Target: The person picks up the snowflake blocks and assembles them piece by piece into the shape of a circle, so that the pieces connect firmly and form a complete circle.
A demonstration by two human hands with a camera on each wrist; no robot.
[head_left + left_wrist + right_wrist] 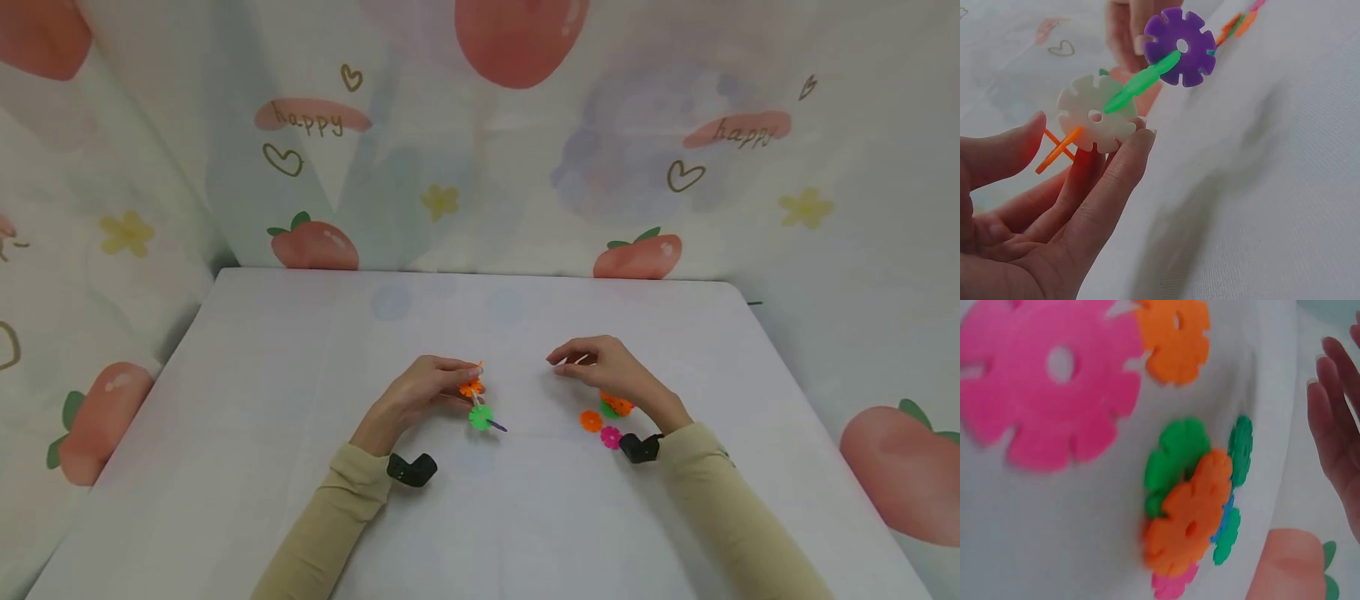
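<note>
I'm pinching the snowflake-disc chain (477, 402) in my left hand (420, 396), its long axis pointing toward my right hand (607, 375), which is hovering, fingers loosely curled and holding nothing, beside the loose discs (603, 417) on the surface (300, 375).

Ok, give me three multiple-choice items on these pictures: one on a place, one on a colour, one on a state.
1. Where does the loose pink disc lie?
A. on the table by the right wrist
B. in the left hand
C. on the backdrop cloth

2. What colour is the disc pinched by the left hand's fingers in the left wrist view?
A. white
B. black
C. pink

3. How is the purple disc placed?
A. lying loose on the table
B. slotted onto a green disc in the held chain
C. held in the right hand

Answers: 1 A, it rests on the tabletop beside the right wrist. 2 A, the fingertips grip the white disc. 3 B, the green disc joins it to the white one.
</note>
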